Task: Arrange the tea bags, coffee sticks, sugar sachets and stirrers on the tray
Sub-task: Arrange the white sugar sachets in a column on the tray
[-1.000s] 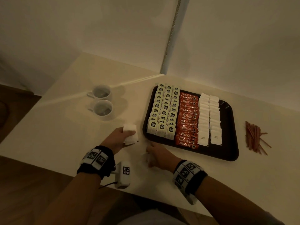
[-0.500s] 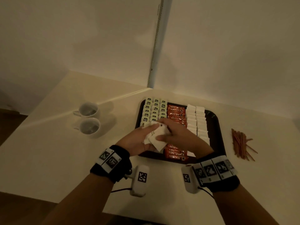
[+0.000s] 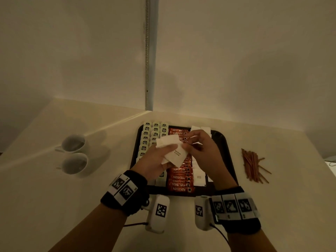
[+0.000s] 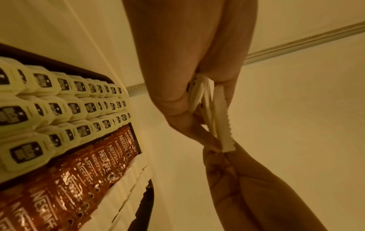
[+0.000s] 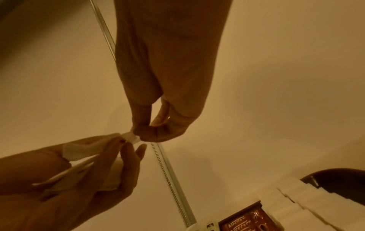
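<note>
Above the dark tray [image 3: 223, 142], my left hand [image 3: 156, 160] holds a small fan of white sugar sachets [image 3: 172, 151]. My right hand [image 3: 198, 148] pinches the corner of one sachet [image 5: 131, 137] from that fan. The left wrist view shows the sachets [image 4: 209, 109] edge-on between my left thumb and fingers. On the tray lie three rows of tea bags [image 3: 152, 130], a column of orange coffee sticks [image 3: 180, 180] and white sugar sachets in rows [image 3: 199, 177], partly hidden by my hands. Brown stirrers [image 3: 252, 166] lie in a loose pile on the table right of the tray.
Two white cups [image 3: 74, 151] stand on the table left of the tray. The cream table [image 3: 54, 197] meets two walls at a corner behind the tray, where a vertical metal strip [image 3: 148, 70] runs up.
Both hands rose from the table's near edge to above the tray, the left carrying the sachets. My right hand has now taken hold of one sachet's corner.
</note>
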`<action>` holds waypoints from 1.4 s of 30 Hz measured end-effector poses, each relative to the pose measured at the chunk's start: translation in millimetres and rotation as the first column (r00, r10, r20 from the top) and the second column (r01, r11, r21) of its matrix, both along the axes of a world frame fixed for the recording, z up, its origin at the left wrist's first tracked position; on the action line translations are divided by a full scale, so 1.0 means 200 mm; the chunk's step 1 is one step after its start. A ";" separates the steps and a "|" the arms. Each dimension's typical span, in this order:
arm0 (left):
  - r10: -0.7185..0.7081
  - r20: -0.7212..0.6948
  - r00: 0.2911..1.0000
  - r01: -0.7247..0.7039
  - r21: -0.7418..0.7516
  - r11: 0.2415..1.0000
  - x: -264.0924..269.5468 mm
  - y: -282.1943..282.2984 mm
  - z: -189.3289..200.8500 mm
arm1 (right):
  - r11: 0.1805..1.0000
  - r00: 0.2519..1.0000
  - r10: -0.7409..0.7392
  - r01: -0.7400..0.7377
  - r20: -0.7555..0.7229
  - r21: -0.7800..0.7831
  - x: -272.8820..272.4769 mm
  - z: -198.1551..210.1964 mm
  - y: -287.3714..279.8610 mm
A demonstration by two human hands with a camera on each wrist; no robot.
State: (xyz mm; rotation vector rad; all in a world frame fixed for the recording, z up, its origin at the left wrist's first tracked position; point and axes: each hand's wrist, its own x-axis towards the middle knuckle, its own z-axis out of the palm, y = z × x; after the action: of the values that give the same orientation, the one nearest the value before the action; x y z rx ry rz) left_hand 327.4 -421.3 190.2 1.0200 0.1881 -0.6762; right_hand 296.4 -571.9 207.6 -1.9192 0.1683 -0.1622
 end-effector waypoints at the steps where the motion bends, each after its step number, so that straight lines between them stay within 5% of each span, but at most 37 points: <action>1: 0.002 -0.020 1.000 -0.002 -0.009 1.000 0.00 -0.01 0.00 | 1.000 1.000 -0.012 0.012 0.011 0.005 0.00 0.00 -0.01; 7: 0.039 -0.072 0.997 -0.040 -0.018 0.999 0.05 -0.06 0.00 | 0.985 0.990 0.100 -0.112 -0.096 -0.129 0.02 -0.02 -0.09; 11: 0.067 -0.090 0.994 -0.076 -0.099 0.992 0.09 -0.07 -0.01 | 0.988 0.978 0.123 -0.137 -0.169 -0.073 0.03 -0.03 -0.15; 16: 0.048 0.118 0.992 -0.039 -0.077 0.996 0.10 -0.08 -0.02 | 0.926 0.973 0.055 0.034 -0.224 0.375 0.04 -0.05 -0.19; 19: 0.041 0.233 0.972 -0.072 0.125 0.990 0.11 -0.12 -0.04 | 0.878 0.966 0.109 0.018 -0.236 0.478 0.02 -0.06 -0.15; 24: 0.042 0.393 0.918 -0.165 0.285 0.944 0.11 -0.14 0.00 | 0.879 0.962 0.179 -0.062 -0.206 0.473 -0.01 -0.09 -0.12; 29: -0.076 0.556 0.828 -0.141 0.338 0.930 0.10 -0.12 0.06 | 0.921 0.994 0.041 0.002 -0.102 0.389 0.00 -0.09 -0.13; 42: 0.026 0.290 0.957 -0.078 0.167 0.983 0.05 -0.10 0.02 | 0.987 0.998 -0.019 0.029 -0.065 0.158 0.00 -0.04 -0.23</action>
State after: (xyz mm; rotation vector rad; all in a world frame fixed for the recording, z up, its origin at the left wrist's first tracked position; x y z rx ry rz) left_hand 338.0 -442.2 193.5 1.2676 0.0203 -0.4615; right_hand 297.0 -618.3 199.9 -1.7645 0.2398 -0.1011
